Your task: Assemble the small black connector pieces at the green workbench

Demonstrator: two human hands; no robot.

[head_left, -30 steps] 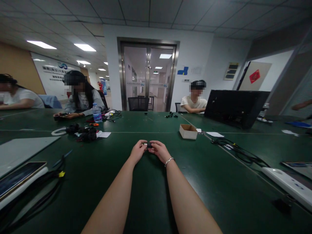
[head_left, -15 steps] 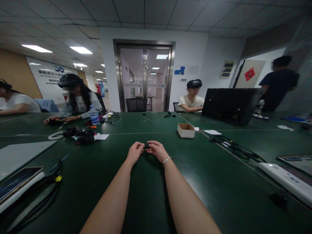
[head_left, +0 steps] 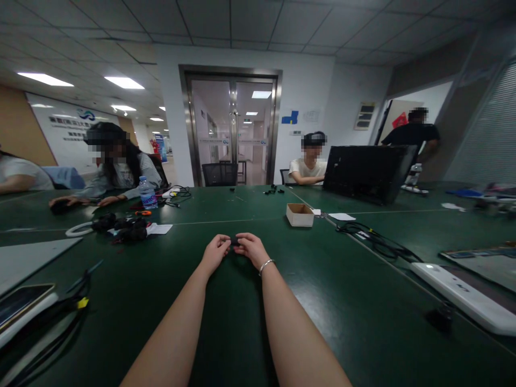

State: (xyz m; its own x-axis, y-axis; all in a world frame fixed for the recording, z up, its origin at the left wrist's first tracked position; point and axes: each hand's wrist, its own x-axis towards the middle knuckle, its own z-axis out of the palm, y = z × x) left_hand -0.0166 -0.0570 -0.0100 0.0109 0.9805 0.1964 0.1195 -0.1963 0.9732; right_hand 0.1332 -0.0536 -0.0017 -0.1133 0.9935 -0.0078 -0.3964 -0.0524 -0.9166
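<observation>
A small black piece [head_left: 234, 242] sits between my two hands, just above the green table [head_left: 237, 312]; its exact kind is too small to make out. My left hand [head_left: 216, 252] pinches its left end with thumb and fingers. On the other end, the fingers of my right hand [head_left: 252, 249] are closed, and a silver bangle circles that wrist. Part of the piece is hidden behind the fingertips. Beyond my right hand stands an open cardboard box [head_left: 300, 216] with white sides.
At left lie black devices [head_left: 129, 228], a phone [head_left: 26, 303] and cables. A water bottle [head_left: 148, 193] stands farther back. To the right are a black monitor [head_left: 365, 174], black cables [head_left: 379, 244] and a white power strip [head_left: 463, 295]. People sit across the table.
The view has turned slightly right, so the scene sits farther left. Both hands keep their hold on the black piece. A standing person at the right has moved towards the doorway.
</observation>
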